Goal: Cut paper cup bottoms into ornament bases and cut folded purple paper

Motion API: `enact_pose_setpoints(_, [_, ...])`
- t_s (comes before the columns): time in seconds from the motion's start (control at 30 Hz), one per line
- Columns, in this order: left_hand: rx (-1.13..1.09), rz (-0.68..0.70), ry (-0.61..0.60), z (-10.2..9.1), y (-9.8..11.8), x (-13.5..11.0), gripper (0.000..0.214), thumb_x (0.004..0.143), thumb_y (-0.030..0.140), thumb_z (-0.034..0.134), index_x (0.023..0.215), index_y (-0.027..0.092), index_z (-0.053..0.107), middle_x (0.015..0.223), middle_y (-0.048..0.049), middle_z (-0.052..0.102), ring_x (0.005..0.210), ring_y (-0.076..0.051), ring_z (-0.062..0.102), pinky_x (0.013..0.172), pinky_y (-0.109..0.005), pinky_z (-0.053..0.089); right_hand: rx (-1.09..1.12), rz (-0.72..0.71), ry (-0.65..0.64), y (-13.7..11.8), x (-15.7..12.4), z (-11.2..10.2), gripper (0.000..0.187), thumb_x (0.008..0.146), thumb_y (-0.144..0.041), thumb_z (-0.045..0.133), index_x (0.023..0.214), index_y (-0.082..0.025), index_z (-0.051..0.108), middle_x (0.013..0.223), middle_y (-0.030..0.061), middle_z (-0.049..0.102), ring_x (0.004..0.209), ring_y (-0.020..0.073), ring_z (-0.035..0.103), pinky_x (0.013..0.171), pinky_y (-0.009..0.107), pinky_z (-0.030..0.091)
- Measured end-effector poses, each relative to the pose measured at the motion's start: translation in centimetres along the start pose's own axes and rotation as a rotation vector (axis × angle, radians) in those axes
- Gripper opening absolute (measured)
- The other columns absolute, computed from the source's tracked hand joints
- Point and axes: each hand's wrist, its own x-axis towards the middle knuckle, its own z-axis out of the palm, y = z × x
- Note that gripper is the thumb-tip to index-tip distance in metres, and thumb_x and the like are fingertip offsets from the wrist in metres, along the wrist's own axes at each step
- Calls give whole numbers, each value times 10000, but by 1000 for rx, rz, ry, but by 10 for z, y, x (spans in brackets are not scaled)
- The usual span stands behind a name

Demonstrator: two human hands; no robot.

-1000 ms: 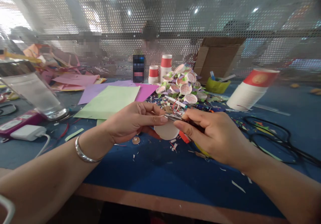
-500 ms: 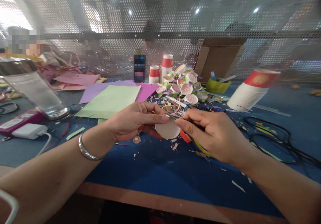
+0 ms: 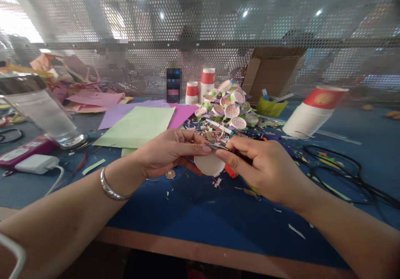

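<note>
A round white paper disc, seemingly a cup's bottom (image 3: 210,165), is pinched between thumb and fingers of my left hand (image 3: 175,152), its flat face tilted toward me. My right hand (image 3: 262,162) is closed around a pair of scissors (image 3: 218,146), whose metal blades lie along the disc's upper edge near my left thumb. Most of the scissors' handle is hidden by the right fingers; a bit of yellow shows below them. Behind both hands rises a heap of cut cup bottoms (image 3: 231,111) with green and purple paper bits.
Green paper sheets (image 3: 137,127) lie left of centre. Stacked paper cups (image 3: 308,116) lean at right, with a black cable (image 3: 340,173) nearby. A glass of water (image 3: 51,114) and a purple power strip (image 3: 31,150) stand at left. Scraps litter the blue tabletop (image 3: 187,216).
Both hands keep their hold, with only a slight shift. The disc has turned a little, and less of the yellow handle shows below my right hand.
</note>
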Motion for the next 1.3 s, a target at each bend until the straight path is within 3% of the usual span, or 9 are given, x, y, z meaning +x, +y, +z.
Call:
enact_pose_setpoints(0.23, [4, -2, 27, 0, 0, 0, 190, 764, 240, 824, 828, 120, 692, 767, -55, 725, 695, -171, 720, 605, -267, 624, 140, 71, 47, 0, 3, -1, 446, 986, -488, 513, 641, -211, 461, 540, -58, 362, 493, 93, 333, 461, 264, 260])
enact_pose_setpoints(0.37, [-3, 2, 29, 1, 1, 0, 181, 776, 262, 812, 819, 123, 704, 758, -46, 717, 676, -158, 708, 605, -263, 620, 340, 162, 92, 8, 7, -2, 439, 945, -575, 560, 700, -213, 527, 512, -77, 314, 445, 84, 263, 405, 258, 175])
enact_pose_setpoints(0.47, [14, -3, 37, 1, -1, 1, 161, 790, 267, 796, 840, 130, 727, 775, -51, 725, 688, -163, 705, 597, -262, 612, 497, 197, 75, 14, 8, 1, 436, 911, -624, 585, 761, -214, 561, 547, -78, 303, 460, 84, 269, 414, 251, 183])
enact_pose_setpoints(0.63, [64, 20, 34, 4, -3, 2, 168, 837, 293, 745, 859, 127, 754, 745, -52, 719, 612, -135, 656, 533, -237, 573, 566, 208, -61, 12, 7, 4, 398, 886, -591, 647, 823, -199, 613, 618, -43, 494, 520, 93, 399, 454, 242, 274])
enact_pose_setpoints(0.8, [92, 11, 39, 10, -3, 0, 250, 802, 349, 783, 885, 113, 775, 730, -56, 714, 592, -124, 631, 513, -219, 546, 544, 197, -100, 12, 8, 6, 345, 891, -538, 666, 893, -195, 634, 741, -1, 628, 608, 122, 528, 522, 248, 391])
enact_pose_setpoints(1.0, [-75, -13, -79, 7, 1, -3, 173, 813, 247, 776, 919, 112, 759, 906, -81, 746, 793, -139, 690, 701, -203, 557, 570, 160, -38, 11, 8, 6, 283, 886, -461, 689, 841, -187, 633, 755, 5, 618, 670, 136, 554, 586, 256, 447])
enact_pose_setpoints(1.1, [-131, -13, -156, 7, 2, -5, 345, 763, 159, 817, 1092, 163, 713, 1032, -58, 734, 907, -135, 689, 812, -211, 544, 600, 156, 65, 11, 8, 6, 238, 873, -410, 703, 833, -183, 642, 733, 5, 630, 643, 133, 554, 567, 255, 445])
enact_pose_setpoints(1.17, [-119, -4, -189, 9, 1, -6, 438, 737, 97, 828, 1137, 186, 674, 1036, -39, 718, 919, -125, 678, 839, -224, 539, 610, 147, 121, 10, 8, 7, 205, 873, -371, 699, 825, -181, 641, 701, 0, 631, 612, 126, 551, 540, 250, 432])
enact_pose_setpoints(1.3, [-69, 45, -187, 15, -4, -5, 388, 756, 79, 811, 1091, 178, 642, 1013, -33, 687, 929, -132, 661, 881, -282, 542, 565, 111, 155, 9, 8, 8, 166, 882, -329, 683, 818, -182, 639, 658, -7, 622, 574, 120, 547, 511, 251, 420])
